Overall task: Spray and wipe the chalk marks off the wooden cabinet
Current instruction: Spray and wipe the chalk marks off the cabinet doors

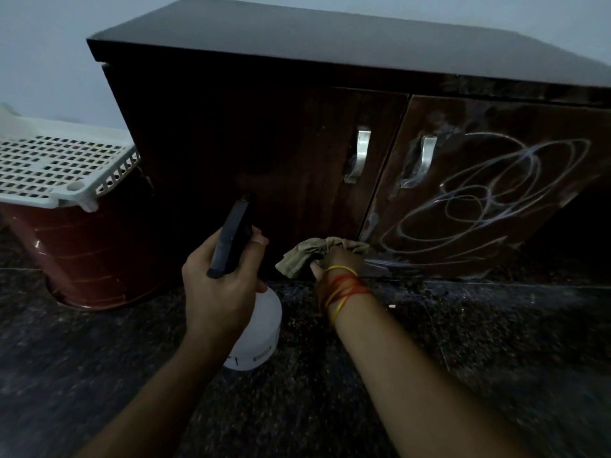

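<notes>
Wiping step: right hand (334, 259) grips cloth (307, 256) at cabinet (264, 133) base by L door; left hand (218, 285) holds spray bottle (254, 325). Chalk marks (489, 200) on R door untouched, prob next: spray there, then wipe

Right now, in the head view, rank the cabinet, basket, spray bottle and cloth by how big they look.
1. Cabinet
2. Basket
3. Spray bottle, though it is nearer the camera and partly hidden by the left hand
4. Cloth, bunched in the right hand

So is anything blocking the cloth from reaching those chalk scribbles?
Nothing visible. The right hand grips the cloth at the foot of the doors, and the chalk marks lie just to its right on the right door, uncovered.
</notes>
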`<state>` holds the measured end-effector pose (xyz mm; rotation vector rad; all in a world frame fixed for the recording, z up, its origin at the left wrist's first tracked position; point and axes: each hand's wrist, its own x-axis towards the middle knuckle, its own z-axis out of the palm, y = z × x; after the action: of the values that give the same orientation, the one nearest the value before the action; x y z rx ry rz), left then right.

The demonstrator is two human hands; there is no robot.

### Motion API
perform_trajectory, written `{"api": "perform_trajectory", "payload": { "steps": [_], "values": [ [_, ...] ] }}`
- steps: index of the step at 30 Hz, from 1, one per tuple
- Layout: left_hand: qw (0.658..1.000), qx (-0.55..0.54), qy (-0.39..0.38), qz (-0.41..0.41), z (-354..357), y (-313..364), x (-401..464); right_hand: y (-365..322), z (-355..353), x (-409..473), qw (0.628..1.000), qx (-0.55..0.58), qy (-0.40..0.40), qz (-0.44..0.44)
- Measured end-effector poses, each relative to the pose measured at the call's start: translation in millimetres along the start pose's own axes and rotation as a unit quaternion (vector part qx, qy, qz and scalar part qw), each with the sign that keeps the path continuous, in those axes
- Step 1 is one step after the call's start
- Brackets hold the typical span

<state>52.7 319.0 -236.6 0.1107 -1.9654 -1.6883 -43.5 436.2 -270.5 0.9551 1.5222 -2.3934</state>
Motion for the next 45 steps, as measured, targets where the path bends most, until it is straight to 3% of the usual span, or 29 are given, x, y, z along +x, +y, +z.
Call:
{"api": "perform_trajectory", "payload": {
  "steps": [3, 5, 10, 13, 16, 18, 22, 26, 30, 34, 36, 40, 45],
  "values": [
    [1.000, -0.004, 0.001, 0.001, -0.8, 2.2, 2.0, -10.8, 13.4, -7.1, 0.978, -0.023, 0.136, -0.154],
    [1.000, 0.002, 0.000, 0.003, -2.4, 2.6, 2.6, -18.0, 19.4, -18.4, 0.948, -0.083, 0.175, -0.254],
    [1.000, -0.003, 0.004, 0.004, -5.2, 5.8, 3.2, -35.4, 21.6, -48.0, 0.840, -0.123, 0.153, -0.505],
    [1.000, -0.008, 0.005, 0.002, -6.2, 6.9, 3.3, -48.9, 18.8, -54.8, 0.768, -0.221, 0.120, -0.588],
    [1.000, -0.008, 0.003, 0.005, -6.0, 8.0, 3.5, -65.3, 17.3, -49.6, 0.653, -0.342, 0.139, -0.661],
    [1.000, 0.004, 0.005, 0.011, -5.7, 7.4, 3.7, -67.3, 16.6, -42.8, 0.616, -0.388, 0.149, -0.669],
    [1.000, -0.008, 0.006, 0.011, -0.5, 10.2, 1.8, -46.1, -0.7, -34.2, 0.599, -0.450, 0.112, -0.653],
    [0.999, -0.017, -0.002, 0.029, 12.5, 17.5, 1.3, -44.2, -12.5, -32.9, 0.635, -0.456, 0.058, -0.621],
    [0.998, -0.032, 0.001, 0.049, 29.3, 27.7, 2.7, -53.9, -24.6, -36.6, 0.637, -0.484, 0.002, -0.600],
    [0.997, -0.023, -0.021, 0.065, 43.3, 33.8, -0.8, -83.1, -51.7, -44.6, 0.582, -0.546, -0.066, -0.599],
    [0.997, -0.009, -0.027, 0.073, 51.2, 37.5, -3.6, -100.7, -67.5, -51.0, 0.559, -0.555, -0.061, -0.613],
    [0.997, -0.002, -0.035, 0.062, 72.7, 47.0, -16.5, -129.8, -98.5, -60.7, 0.557, -0.542, -0.015, -0.629],
    [0.999, -0.004, -0.034, 0.024, 106.4, 57.3, -36.5, -147.9, -131.5, -59.6, 0.613, -0.507, 0.047, -0.604]
  ]
}}
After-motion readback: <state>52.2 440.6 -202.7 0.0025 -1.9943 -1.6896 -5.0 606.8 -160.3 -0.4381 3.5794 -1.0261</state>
